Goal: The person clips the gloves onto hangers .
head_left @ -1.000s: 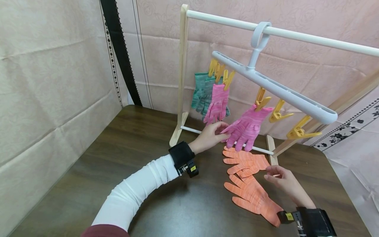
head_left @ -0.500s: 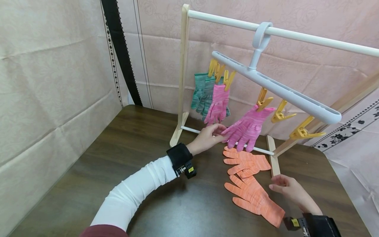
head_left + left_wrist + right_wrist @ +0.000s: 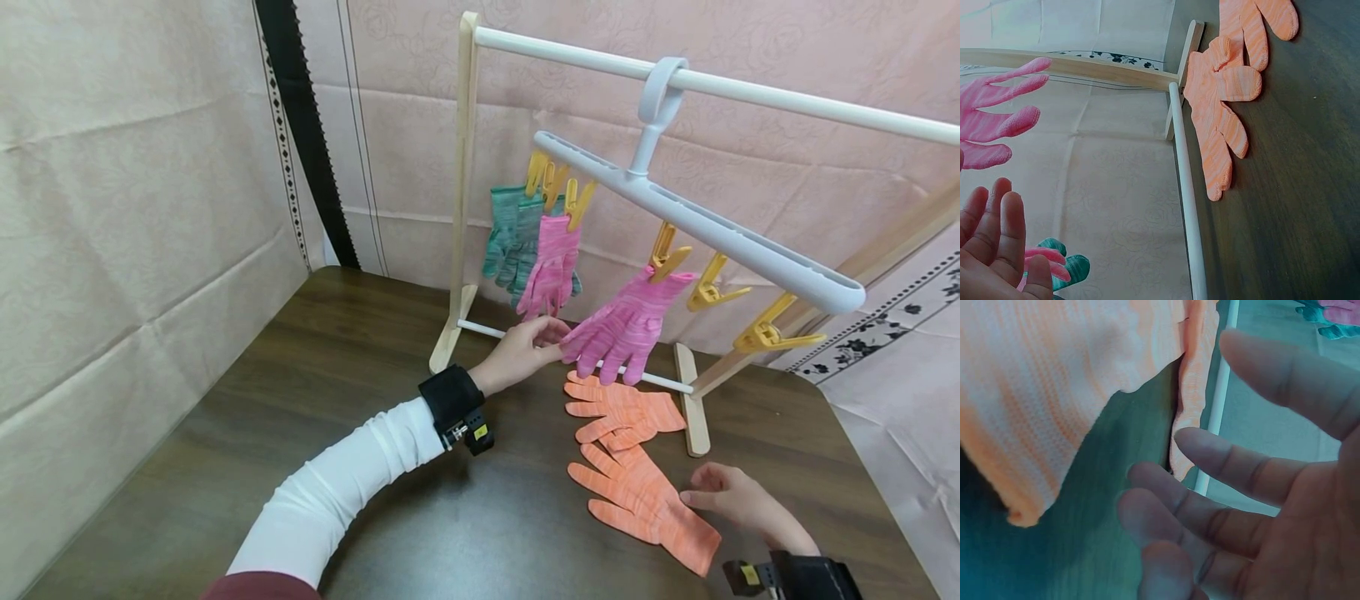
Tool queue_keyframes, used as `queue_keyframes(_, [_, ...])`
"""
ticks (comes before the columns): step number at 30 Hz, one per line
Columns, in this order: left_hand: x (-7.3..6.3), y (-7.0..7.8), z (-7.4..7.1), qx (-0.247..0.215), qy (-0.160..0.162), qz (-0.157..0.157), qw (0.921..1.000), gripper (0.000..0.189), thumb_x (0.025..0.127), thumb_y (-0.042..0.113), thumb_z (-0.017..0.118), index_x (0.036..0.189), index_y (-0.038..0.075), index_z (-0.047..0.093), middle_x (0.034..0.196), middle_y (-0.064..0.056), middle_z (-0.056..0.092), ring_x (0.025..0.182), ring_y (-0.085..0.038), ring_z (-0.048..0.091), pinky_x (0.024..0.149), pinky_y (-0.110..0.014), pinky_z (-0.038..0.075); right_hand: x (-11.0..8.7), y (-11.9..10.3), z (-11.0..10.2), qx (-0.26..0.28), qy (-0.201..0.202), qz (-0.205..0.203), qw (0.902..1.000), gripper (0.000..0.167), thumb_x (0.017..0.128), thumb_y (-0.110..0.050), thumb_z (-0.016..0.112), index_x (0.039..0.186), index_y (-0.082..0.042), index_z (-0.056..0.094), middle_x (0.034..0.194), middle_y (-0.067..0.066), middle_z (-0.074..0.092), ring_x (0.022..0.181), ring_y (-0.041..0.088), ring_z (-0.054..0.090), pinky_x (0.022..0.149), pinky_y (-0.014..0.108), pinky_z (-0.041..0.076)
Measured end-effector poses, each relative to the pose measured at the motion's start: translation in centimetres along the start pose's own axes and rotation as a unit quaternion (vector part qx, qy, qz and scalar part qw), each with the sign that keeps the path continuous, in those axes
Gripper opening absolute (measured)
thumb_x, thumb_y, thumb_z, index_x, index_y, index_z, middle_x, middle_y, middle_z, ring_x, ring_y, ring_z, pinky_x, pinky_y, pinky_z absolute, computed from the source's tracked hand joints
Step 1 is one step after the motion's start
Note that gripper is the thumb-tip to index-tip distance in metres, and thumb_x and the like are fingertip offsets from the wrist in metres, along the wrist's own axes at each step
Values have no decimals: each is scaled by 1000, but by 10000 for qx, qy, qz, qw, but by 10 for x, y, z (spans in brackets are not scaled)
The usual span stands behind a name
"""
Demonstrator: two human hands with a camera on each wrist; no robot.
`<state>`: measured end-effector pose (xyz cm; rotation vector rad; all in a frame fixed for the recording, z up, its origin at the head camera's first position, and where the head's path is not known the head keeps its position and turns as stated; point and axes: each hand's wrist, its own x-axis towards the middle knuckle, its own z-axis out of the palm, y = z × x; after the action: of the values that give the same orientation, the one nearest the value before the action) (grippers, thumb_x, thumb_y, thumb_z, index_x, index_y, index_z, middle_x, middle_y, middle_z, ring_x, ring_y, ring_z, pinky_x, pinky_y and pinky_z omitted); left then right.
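Note:
A pink knit glove (image 3: 624, 325) hangs fingers-down from a yellow clip (image 3: 666, 252). My left hand (image 3: 531, 346) is beside it, fingertips right at its edge; in the left wrist view the fingers of that hand (image 3: 997, 237) are loosely extended below the glove's fingers. Two orange gloves lie on the table, the nearer glove (image 3: 648, 504) partly overlapping the farther glove (image 3: 626, 408). My right hand (image 3: 738, 496) is just right of the nearer one's cuff, fingers loosely bent and holding nothing. In the right wrist view an orange glove (image 3: 1054, 381) spreads beside the fingers.
A light blue hanger (image 3: 690, 212) hangs by its hook from the rack's white bar (image 3: 562, 50). Another pink glove (image 3: 553, 262) and green gloves (image 3: 506, 237) are clipped at its left. Two clips (image 3: 772, 333) without gloves hang at its right. The rack's wooden foot (image 3: 693, 417) stands behind the gloves.
My right hand has drawn back toward me and slightly right, away from the farther orange glove's cuff. The left hand has shifted slightly left beside the hanging pink glove.

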<state>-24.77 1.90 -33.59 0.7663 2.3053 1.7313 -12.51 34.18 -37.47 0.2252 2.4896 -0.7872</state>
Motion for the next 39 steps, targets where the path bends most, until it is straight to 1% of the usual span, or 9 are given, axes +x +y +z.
queue_keyframes(2, [0,-1,0,-15,0,-11,10000,29,87,19,56,113,7,54,108,-7,59,101,-16,54,84,-24,45,-1,2,1,-22,-43,-26,10000,42,78,-34,64,97,1,50,74,3,49,52,14,39,46,25,34])
queue_keyframes(5, [-1,-1,-1,4,6,6,10000,28,87,19,56,112,7,54,108,-7,59,102,-17,54,85,-25,44,-1,4,3,-91,-71,44,9999,44,76,-35,65,98,1,50,73,3,49,47,12,36,44,24,33])
queue_keyframes(14, [-1,-2,-1,90,47,28,9999,29,87,24,56,110,7,55,107,-6,60,101,-16,54,87,-26,43,1,7,9,-56,-163,500,9986,50,72,-40,68,98,-1,50,70,2,47,48,12,36,46,23,33])
queue_keyframes(18, [-1,-3,-1,77,48,23,10000,29,87,24,56,110,6,55,107,-7,59,102,-16,54,89,-27,43,0,11,12,180,-278,469,9984,50,71,-40,69,96,-2,49,61,-2,43,43,9,31,43,22,30])
queue_keyframes(20, [-1,-4,-1,73,48,11,10000,29,87,24,56,110,6,56,107,-7,59,102,-16,53,90,-27,42,0,12,13,299,-384,342,9982,49,73,-39,68,95,-1,48,58,-3,40,42,8,28,42,21,28])
queue_keyframes(25, [-3,-5,-2,63,39,-56,10000,30,86,27,56,108,8,56,106,-5,59,103,-16,53,91,-28,41,-1,17,14,493,-626,8,9968,45,76,-36,66,93,1,46,58,-4,38,41,6,27,40,20,27])
queue_keyframes(29, [-3,-5,-2,39,32,-106,9999,28,87,27,56,107,8,56,105,-4,60,101,-15,53,90,-27,41,0,20,15,551,-701,-147,9959,43,75,-34,68,90,0,46,60,-4,39,42,6,27,40,19,26])
queue_keyframes(33, [-3,-7,-3,50,28,-132,9999,26,86,25,56,106,9,57,103,-4,60,98,-14,53,87,-26,41,1,21,17,425,-635,-142,9970,39,73,-30,70,87,-1,48,62,-3,42,44,7,30,41,18,26])
queue_keyframes(39, [-4,-8,-4,38,17,-149,9999,25,86,24,57,106,9,57,101,-4,60,95,-14,53,83,-25,42,2,20,22,266,-368,5,9990,21,72,-11,67,81,-3,50,61,0,42,46,10,34,42,20,27])
